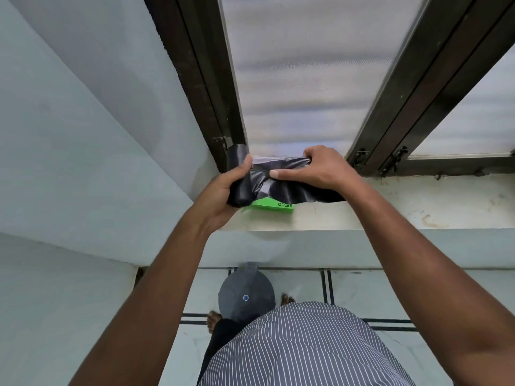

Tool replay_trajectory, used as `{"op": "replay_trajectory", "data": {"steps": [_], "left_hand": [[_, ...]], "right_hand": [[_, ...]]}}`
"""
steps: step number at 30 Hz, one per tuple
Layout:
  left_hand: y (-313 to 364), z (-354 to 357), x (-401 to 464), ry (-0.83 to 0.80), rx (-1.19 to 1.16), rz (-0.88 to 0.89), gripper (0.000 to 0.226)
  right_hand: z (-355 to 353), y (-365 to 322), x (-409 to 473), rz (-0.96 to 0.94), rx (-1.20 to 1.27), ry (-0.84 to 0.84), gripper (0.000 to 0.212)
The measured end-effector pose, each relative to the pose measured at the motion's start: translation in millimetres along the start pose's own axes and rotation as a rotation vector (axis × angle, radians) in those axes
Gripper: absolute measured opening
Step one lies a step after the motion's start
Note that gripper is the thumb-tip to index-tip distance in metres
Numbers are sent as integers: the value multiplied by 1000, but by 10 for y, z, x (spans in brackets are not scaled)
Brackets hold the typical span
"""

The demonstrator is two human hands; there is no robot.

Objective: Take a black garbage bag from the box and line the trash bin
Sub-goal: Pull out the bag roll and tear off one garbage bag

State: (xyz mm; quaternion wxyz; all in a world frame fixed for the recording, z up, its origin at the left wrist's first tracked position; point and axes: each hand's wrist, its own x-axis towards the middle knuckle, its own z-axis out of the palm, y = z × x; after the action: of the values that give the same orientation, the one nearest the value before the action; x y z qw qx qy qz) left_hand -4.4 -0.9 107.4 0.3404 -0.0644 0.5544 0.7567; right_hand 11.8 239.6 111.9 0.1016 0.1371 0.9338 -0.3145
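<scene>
I can see only a corner of the green box (274,206) at frame centre; the black garbage bag (281,188) and its roll (237,174) cover the rest. My left hand (223,190) hides the roll's middle. The grey trash bin (246,295) at lower centre is partly behind my striped shirt (301,349), and the bottom edge cuts both forearms.

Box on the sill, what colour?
Bright green with black lettering; the box lies partly under the black bag roll. Head view, the only one.
</scene>
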Motion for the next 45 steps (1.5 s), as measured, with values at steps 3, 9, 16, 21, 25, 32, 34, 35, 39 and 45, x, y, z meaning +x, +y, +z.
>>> {"op": "replay_trajectory", "data": {"steps": [3, 9, 16, 21, 25, 32, 34, 35, 39, 45], "left_hand": [[-48, 34, 46, 45, 87, 15, 50], [-72, 173, 61, -41, 24, 32, 50], [67, 127, -44, -50, -33, 9, 42], [104, 56, -52, -5, -72, 3, 49], [147, 7, -35, 19, 2, -2, 45], [149, 73, -17, -12, 124, 32, 45], [163, 150, -22, -42, 115, 54, 42], [170, 180, -27, -50, 104, 60, 43], [208, 183, -43, -44, 11, 44, 46], [199, 44, -34, -42, -10, 22, 55]], "right_hand": [[-98, -70, -18, -114, -172, 112, 55], [11, -391, -19, -227, 383, -123, 43], [89, -230, -17, -179, 280, -16, 64], [28, -154, -11, -145, 214, 18, 76], [-60, -66, -4, -102, 170, 16, 80], [-187, -264, -9, -231, -32, 6, 67], [-143, -360, 10, -229, 225, -135, 57], [-107, -374, 34, -227, 313, -174, 48], [-75, -357, 77, -226, 401, -147, 62], [-136, -250, 47, -222, 172, -117, 85]]}}
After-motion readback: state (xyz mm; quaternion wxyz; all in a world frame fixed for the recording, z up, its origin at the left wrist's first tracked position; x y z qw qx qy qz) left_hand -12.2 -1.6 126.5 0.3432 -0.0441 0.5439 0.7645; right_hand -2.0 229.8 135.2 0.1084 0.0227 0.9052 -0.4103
